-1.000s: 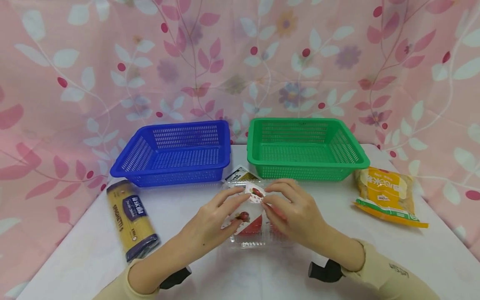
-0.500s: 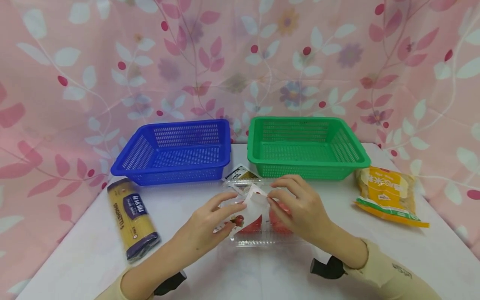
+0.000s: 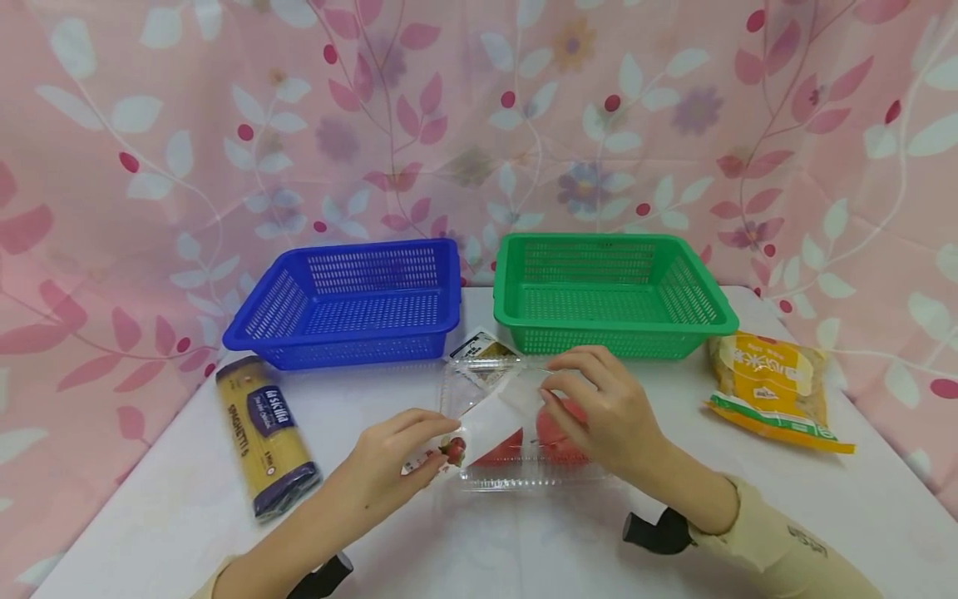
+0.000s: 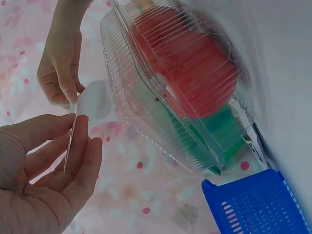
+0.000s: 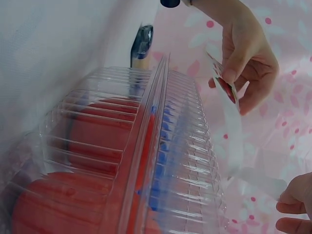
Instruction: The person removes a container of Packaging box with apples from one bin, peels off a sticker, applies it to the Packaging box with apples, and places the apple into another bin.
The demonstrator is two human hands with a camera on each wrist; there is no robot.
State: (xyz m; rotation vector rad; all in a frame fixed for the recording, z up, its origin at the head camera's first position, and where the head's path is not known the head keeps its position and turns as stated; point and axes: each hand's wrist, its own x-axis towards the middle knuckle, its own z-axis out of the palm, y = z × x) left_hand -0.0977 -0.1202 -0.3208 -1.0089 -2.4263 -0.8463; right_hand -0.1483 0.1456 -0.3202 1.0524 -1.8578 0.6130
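Note:
In the head view my left hand (image 3: 392, 453) pinches one end of a white label strip (image 3: 490, 420) printed with red fruit. The strip runs slantwise above a clear plastic clamshell box (image 3: 516, 482). My right hand (image 3: 606, 408) has the other end between thumb and fingertips, as the left wrist view also shows, where the strip (image 4: 95, 100) hangs between both hands. Inside the closed box are red round things (image 3: 561, 441), probably fruit; their kind is unclear. From the right wrist view, the box (image 5: 180, 161) stands apart from the left hand (image 5: 251, 63).
A blue basket (image 3: 340, 353) and a green basket (image 3: 614, 343) stand at the back of the white table. Spaghetti in a packet (image 3: 265, 441) lies at the left, a yellow bag (image 3: 771, 391) at the right. Behind the box is a small dark-and-white packet (image 3: 479, 345).
My left hand has moved left and toward me, drawing its end of the label strip away from the box lid. The right hand has shifted slightly right, so the strip is stretched longer.

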